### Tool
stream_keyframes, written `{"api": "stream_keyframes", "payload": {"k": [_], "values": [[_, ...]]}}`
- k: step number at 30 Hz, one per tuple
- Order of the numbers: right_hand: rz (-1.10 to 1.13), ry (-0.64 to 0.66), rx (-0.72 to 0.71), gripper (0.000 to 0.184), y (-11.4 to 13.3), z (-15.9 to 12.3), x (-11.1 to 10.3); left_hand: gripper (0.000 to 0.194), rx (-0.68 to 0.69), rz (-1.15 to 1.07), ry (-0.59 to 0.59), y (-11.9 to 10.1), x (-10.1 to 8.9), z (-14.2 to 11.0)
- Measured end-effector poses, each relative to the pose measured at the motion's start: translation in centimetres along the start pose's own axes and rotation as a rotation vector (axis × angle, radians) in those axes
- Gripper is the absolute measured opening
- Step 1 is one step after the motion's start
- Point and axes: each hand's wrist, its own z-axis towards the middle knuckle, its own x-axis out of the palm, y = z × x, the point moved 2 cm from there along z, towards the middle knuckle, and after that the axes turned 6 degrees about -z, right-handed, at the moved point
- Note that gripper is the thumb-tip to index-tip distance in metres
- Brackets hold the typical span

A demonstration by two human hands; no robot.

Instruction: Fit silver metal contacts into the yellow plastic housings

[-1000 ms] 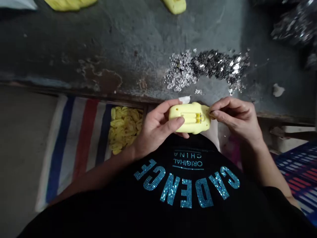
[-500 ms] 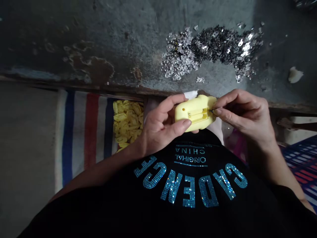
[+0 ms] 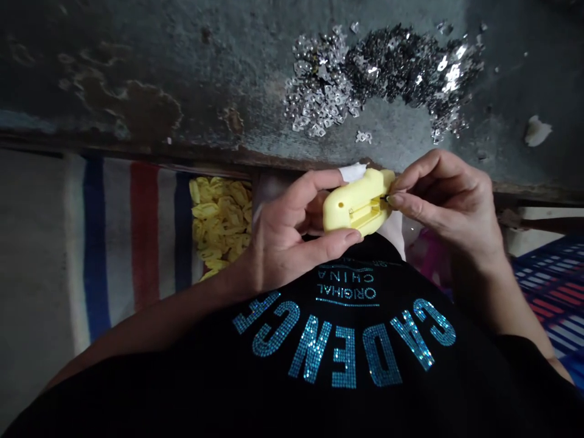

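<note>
A rounded yellow plastic casing [image 3: 340,210] with a long rectangular recess, like a battery compartment, is gripped in my left hand [image 3: 292,225]. My left thumb presses along its near side, and a white wrapping [image 3: 353,172] covers the tip of a finger behind it. At the casing's right end, my right hand [image 3: 451,198] pinches a small dark piece [image 3: 384,198] between thumb and forefinger, against the end of the recess. Most of that piece is hidden by the fingertips, so I cannot make out its kind.
Small shiny metal pieces [image 3: 396,67] lie heaped on the worn metal table [image 3: 205,73]. A white scrap [image 3: 537,131] lies further right. Many yellow plastic parts [image 3: 221,216] fill a space below left, beside a striped sheet [image 3: 145,237]. A blue plastic crate [image 3: 554,274] stands at right.
The view has shifted slightly, so the table and its heap appear higher. The casing is tilted more, its right end raised, and my left thumb has slid right along it.
</note>
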Motion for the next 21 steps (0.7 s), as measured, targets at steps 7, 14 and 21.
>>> {"api": "stream_keyframes", "payload": {"k": [7,14,21], "values": [[0.016,0.04,0.042,0.026,-0.3,0.3,-0.1,0.066,0.126,-0.126,0.058,0.8,0.4,0.1],[-0.032,0.024,0.056,0.027,0.1,0.3,0.0,0.06,0.154,0.001,0.056,0.5,0.4,0.4],[-0.093,-0.087,-0.043,0.021,-0.1,0.2,0.9,0.056,0.179,0.081,0.062,0.7,0.3,0.8]]}}
